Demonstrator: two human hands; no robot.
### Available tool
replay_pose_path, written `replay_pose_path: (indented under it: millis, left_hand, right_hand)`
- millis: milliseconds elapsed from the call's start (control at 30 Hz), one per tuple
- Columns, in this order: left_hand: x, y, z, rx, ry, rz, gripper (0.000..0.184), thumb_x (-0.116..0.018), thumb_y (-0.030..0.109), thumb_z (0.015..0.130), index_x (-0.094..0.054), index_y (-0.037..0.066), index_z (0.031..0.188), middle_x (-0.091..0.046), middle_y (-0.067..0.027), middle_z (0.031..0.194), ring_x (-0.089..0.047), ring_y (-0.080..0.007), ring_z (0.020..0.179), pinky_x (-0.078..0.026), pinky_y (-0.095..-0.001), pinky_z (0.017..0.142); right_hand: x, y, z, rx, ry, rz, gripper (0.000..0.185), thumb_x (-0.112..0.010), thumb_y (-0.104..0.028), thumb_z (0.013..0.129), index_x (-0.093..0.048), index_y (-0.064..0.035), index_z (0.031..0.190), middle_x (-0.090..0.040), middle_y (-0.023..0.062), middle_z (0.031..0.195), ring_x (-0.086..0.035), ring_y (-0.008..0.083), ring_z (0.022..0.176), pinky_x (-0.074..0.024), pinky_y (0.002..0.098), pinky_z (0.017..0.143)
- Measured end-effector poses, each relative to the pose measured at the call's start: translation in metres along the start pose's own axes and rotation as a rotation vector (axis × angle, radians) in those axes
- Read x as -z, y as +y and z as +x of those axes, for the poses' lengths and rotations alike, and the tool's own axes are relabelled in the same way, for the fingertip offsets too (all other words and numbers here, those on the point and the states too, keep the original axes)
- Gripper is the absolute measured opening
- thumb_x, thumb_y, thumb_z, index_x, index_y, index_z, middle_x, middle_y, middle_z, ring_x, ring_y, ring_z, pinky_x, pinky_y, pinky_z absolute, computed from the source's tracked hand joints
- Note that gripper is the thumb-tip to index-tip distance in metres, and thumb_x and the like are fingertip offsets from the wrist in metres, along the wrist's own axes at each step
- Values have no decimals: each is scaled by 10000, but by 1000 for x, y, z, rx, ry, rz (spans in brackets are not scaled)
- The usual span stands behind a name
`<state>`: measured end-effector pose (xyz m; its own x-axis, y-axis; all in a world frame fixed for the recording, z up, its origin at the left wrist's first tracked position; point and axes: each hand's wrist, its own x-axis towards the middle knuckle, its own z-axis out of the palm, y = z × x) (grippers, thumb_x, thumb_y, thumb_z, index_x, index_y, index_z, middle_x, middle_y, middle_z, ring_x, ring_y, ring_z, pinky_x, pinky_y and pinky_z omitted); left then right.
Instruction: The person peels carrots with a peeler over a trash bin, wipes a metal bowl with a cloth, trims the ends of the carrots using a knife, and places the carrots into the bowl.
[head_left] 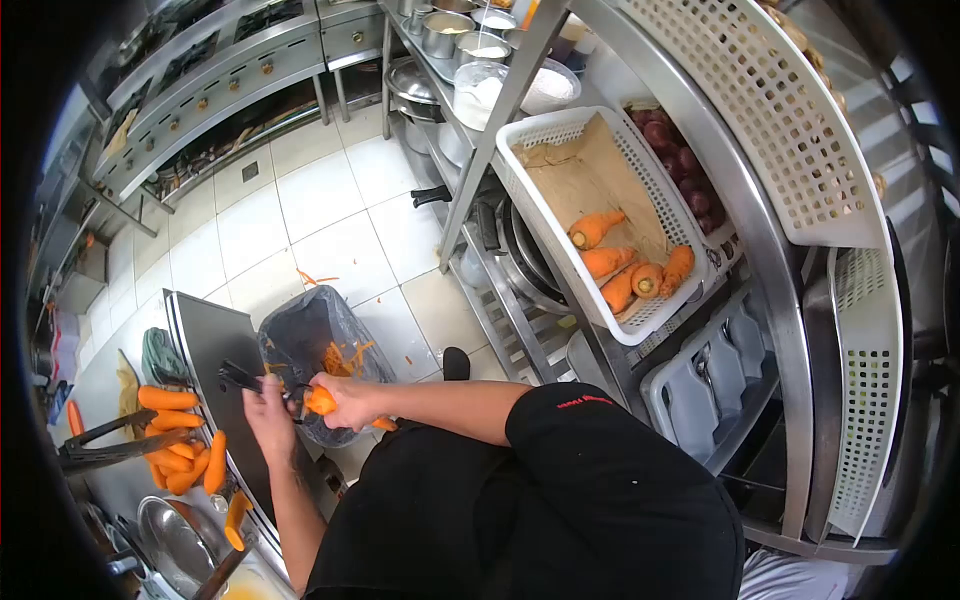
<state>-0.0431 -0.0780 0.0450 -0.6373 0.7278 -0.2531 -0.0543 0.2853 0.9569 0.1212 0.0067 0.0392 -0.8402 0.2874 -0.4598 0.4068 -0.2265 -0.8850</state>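
Note:
In my right hand (345, 402) is an orange carrot (320, 401), with the fingers wrapped round it. My left hand (268, 410) grips a black-handled peeler (238, 376) beside the carrot; its blade is hard to make out. Both hands are above the near side of a bin (268, 340) lined with a dark plastic bag, where orange peelings (342, 358) lie. To the left, a pile of peeled carrots (180, 465) rests on the steel counter, near a pair of tongs (125, 452).
On the right shelf, a white perforated basket (512, 160) holds several unpeeled carrots (620, 262) on brown paper. A grey cutlery tray (680, 400) sits lower. Metal bowls (175, 535) stand at lower left. Peel scraps dot the tiled floor (320, 220). A stove (220, 80) lines the back.

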Motion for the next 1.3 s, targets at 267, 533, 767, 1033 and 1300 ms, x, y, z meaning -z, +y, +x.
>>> replay_pose_path:
  millis: [267, 533, 767, 1033, 1300]
  left_hand:
    - [-15, 3, 10, 26, 7, 19, 185, -572, 229, 997, -525, 52, 1024, -546, 11, 795, -509, -40, 635, -426, -214, 498]
    - [-22, -10, 27, 19, 173, 181, 345, -624, 305, 942, -473, 16, 828, -549, -74, 728, -537, -114, 583, -444, -283, 498]
    - [-11, -35, 33, -65, 247, 321, 301, -654, 305, 923, -560, 24, 974, -571, -33, 690, -561, -114, 598, -457, -315, 521]
    - [-11, -17, 3, -73, 174, 129, 334, -660, 317, 909, -572, 1, 965, -642, -108, 765, -619, -200, 643, -506, -351, 646]
    - [9, 8, -15, -179, 143, -86, 376, -680, 358, 884, -568, 2, 938, -652, -140, 779, -639, -239, 708, -503, -385, 670]
  right_hand:
    - [7, 5, -11, -59, 51, 185, 684, -764, -30, 733, -343, -49, 1271, -602, 139, 840, -614, 178, 568, -528, 327, 483]
    - [-2, 50, 15, 256, 299, -172, 714, -813, -150, 661, -453, -36, 1267, -622, 141, 949, -633, 256, 887, -538, 371, 741]
    - [10, 14, 3, 107, 61, -274, 727, -774, -240, 696, -447, 7, 1296, -580, 235, 1176, -594, 345, 1090, -469, 406, 947]
    - [1, -5, 12, 72, 45, -314, 718, -766, -165, 743, -398, -6, 1338, -582, 153, 1177, -591, 257, 1081, -470, 364, 954]
    - [-2, 15, 36, -142, -148, -64, 576, -733, -55, 813, -435, -33, 1306, -596, 54, 957, -591, 113, 761, -485, 270, 576]
